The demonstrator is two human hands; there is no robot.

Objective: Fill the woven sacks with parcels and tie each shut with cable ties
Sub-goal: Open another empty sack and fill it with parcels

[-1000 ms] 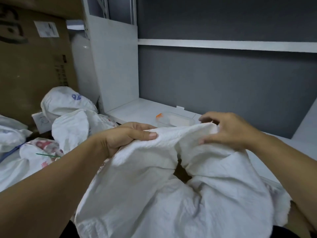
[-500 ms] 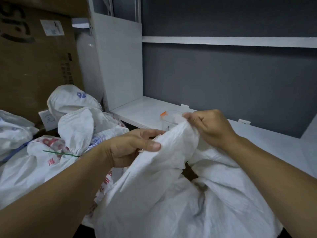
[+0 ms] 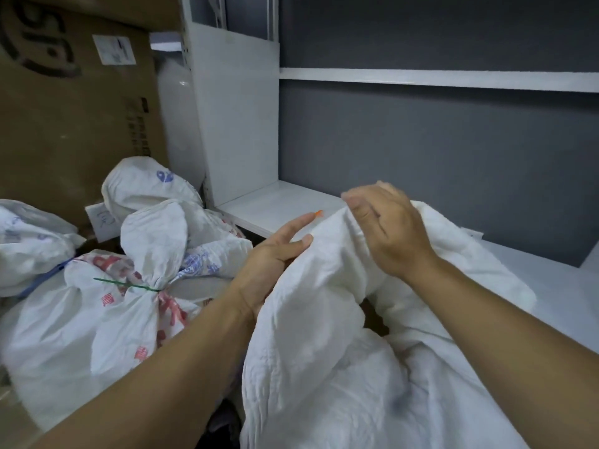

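Note:
A plain white woven sack (image 3: pixel 327 367) fills the lower middle of the view, its mouth bunched upward between my hands. My left hand (image 3: pixel 275 257) presses against the sack's left side, thumb on the cloth and fingers stretched out. My right hand (image 3: pixel 385 228) pinches the gathered top edge of the sack from above. A dark gap (image 3: pixel 372 315) in the mouth still shows under my right wrist. To the left lies a filled sack with red print (image 3: pixel 97 322), its neck tied with a green cable tie (image 3: pixel 126 284).
More filled white sacks (image 3: pixel 142 186) are piled at the left against a large cardboard box (image 3: pixel 74 124). A white shelf (image 3: pixel 282 209) runs behind the sack below a grey wall. A small orange tip (image 3: pixel 319 213) shows just past my left fingers.
My right hand has pulled the sack's far edge leftward and up, gathering the mouth into a peak. My left hand has loosened from gripping the edge to resting against the side.

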